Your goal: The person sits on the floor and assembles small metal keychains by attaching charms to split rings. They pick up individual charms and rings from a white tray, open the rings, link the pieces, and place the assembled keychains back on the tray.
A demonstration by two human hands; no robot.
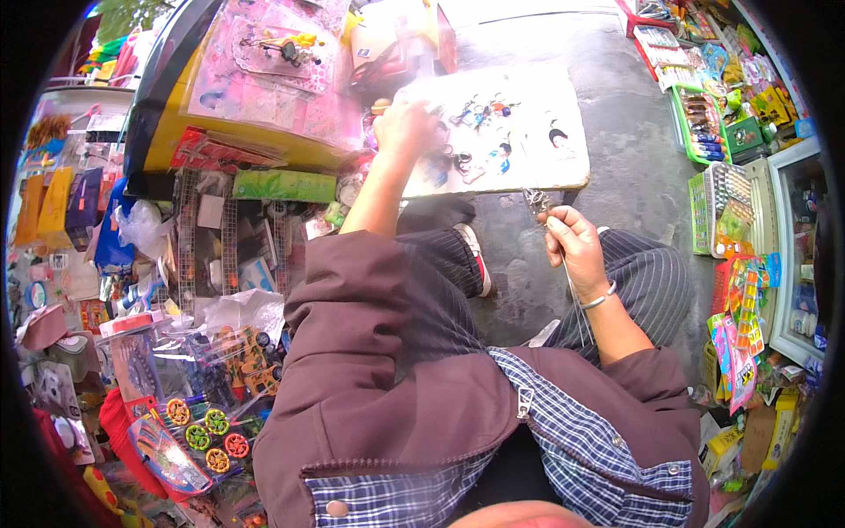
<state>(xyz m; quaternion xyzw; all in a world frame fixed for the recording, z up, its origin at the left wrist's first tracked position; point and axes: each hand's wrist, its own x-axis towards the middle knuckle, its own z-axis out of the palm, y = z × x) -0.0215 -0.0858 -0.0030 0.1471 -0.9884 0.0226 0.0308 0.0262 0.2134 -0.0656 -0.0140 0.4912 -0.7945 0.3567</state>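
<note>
My left hand [409, 132] reaches over the upper left part of a white board [528, 97]. Motion smears its fingers, so whether they hold anything cannot be told. Small colourful trinkets [480, 113] with dark and blue parts lie scattered on the board. Close to the board's near edge, my right hand [576, 242], with a silver bangle at the wrist, is closed in a pinch. From its fingertips sticks up a bunch of small silvery metal pieces [535, 201], and thin pale strands hang below the hand.
A yellow-sided table [167, 132] with pink plastic sheets stands at the upper left, a box [396, 40] on it. Packed toys [207, 431] crowd the lower left. Along the right are a green basket [700, 123], small packets and a glass-doored cabinet [801, 255].
</note>
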